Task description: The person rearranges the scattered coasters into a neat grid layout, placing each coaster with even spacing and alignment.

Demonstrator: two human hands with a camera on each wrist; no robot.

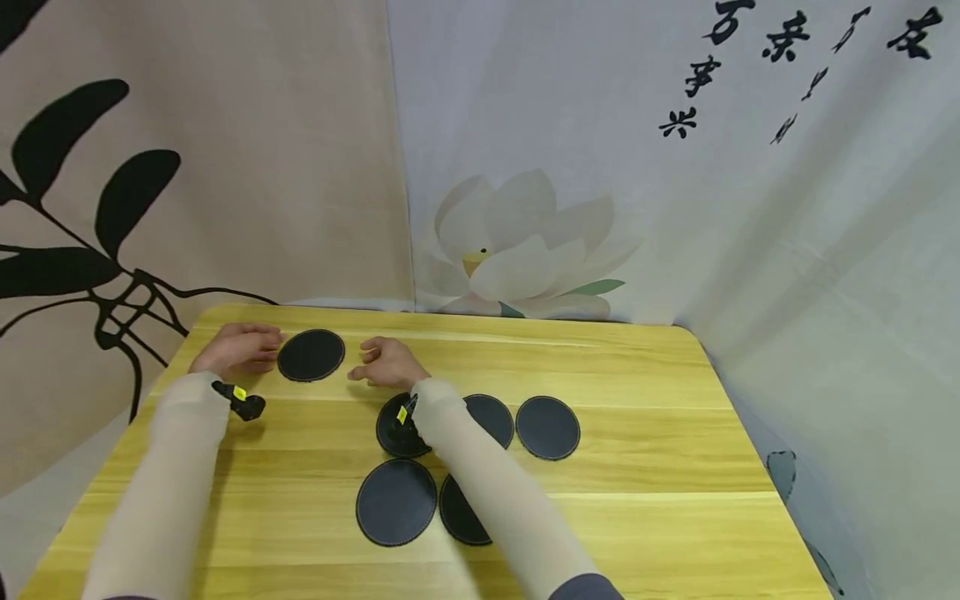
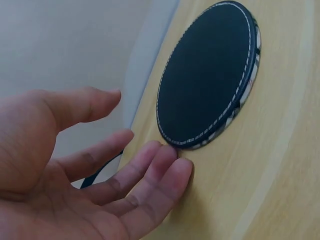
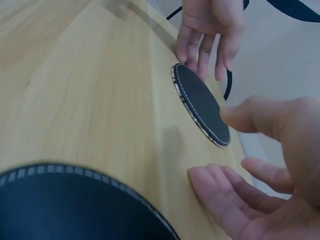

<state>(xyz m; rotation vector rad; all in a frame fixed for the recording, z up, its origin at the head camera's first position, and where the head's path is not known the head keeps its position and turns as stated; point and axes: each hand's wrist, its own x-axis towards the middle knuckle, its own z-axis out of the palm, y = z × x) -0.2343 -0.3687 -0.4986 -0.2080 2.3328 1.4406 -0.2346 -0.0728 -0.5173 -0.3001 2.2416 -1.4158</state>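
Note:
A round black coaster (image 1: pixel 311 356) with pale edge stitching lies at the table's back left. On its left, my left hand (image 1: pixel 243 348) has its fingertips at the rim, fingers loosely bent and thumb raised, as the left wrist view shows. To the coaster's right, my right hand (image 1: pixel 390 363) hovers apart from it, holding nothing. Its thumb and fingers (image 3: pixel 215 187) are spread in the right wrist view. Just below the right hand sits another black coaster (image 1: pixel 389 427), partly hidden by the wrist camera.
More black coasters lie mid-table: one at front left (image 1: pixel 396 502), one beside it (image 1: pixel 457 512) and one (image 1: pixel 491 415) partly behind the right sleeve, and one at right (image 1: pixel 548 427). The wooden table's (image 1: pixel 675 500) back edge meets a printed curtain (image 1: pixel 525 125).

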